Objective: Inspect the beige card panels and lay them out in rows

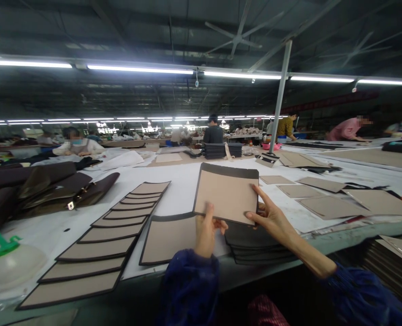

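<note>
Both my hands hold up a beige panel (226,192) with a dark border, tilted toward me above the table's front edge. My left hand (205,231) grips its lower left edge, thumb on the beige face. At the right edge, my right hand (272,215) has its thumb on the face and a finger along the side. Below on the table lies another beige panel with dark edges (168,240), partly hidden by my left hand. A stack of dark panels (255,246) sits under my right hand.
An overlapping row of dark-edged beige panels (100,246) runs along the left. A bottle with a green nozzle (17,262) stands beyond it. Dark bag pieces (68,190) lie at back left, loose beige sheets (333,206) at right. A post (280,97) rises behind; several people work further back.
</note>
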The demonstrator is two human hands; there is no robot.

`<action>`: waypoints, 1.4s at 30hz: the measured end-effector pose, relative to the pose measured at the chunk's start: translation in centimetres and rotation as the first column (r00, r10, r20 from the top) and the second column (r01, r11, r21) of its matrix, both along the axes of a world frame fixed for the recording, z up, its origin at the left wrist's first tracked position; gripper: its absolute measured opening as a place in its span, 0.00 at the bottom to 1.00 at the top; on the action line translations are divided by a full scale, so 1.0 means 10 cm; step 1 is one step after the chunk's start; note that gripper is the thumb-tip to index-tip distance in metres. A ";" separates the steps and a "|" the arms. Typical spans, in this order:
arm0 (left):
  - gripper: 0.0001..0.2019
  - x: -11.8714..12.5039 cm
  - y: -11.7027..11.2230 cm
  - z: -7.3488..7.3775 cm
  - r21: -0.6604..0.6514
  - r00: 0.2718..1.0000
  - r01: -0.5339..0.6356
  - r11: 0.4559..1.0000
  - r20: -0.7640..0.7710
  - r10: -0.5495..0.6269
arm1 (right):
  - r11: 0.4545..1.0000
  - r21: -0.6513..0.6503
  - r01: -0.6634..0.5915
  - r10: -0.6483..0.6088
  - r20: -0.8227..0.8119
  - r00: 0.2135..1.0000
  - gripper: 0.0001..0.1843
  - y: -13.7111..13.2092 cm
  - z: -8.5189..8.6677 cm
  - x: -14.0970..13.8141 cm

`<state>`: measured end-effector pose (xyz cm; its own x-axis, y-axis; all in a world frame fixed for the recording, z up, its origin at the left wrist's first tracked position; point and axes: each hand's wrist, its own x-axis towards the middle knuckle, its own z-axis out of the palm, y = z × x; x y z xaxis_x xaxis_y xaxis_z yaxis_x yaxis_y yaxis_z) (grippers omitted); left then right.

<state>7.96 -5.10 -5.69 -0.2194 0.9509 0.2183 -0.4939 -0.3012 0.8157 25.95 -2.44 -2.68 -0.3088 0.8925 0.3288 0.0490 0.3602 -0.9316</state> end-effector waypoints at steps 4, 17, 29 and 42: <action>0.26 -0.01 0.01 -0.03 -0.016 0.999 -0.037 0.999 -0.033 0.037 | 0.994 0.078 0.080 -0.084 0.049 0.995 0.51 -0.02 -0.07 -0.02; 0.25 -0.03 0.02 -0.05 -0.018 0.999 -0.051 0.999 -0.011 0.051 | 0.996 -0.041 -0.085 0.083 -0.051 0.995 0.43 -0.05 0.05 0.02; 0.33 -0.04 0.00 0.09 -0.029 0.976 0.169 0.985 0.143 -0.164 | 0.999 -0.009 -0.034 0.033 -0.130 0.991 0.41 -0.01 0.09 -0.02; 0.27 -0.02 0.02 0.00 -0.010 0.996 0.089 0.996 0.008 -0.089 | 0.999 0.051 0.019 -0.017 -0.031 0.999 0.38 -0.02 0.04 0.00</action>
<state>7.78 -4.87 -5.69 -0.1351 0.9689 0.2075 -0.5246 -0.2476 0.8145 25.94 -2.67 -2.25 -0.2821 0.8796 0.3830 0.0273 0.4065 -0.9133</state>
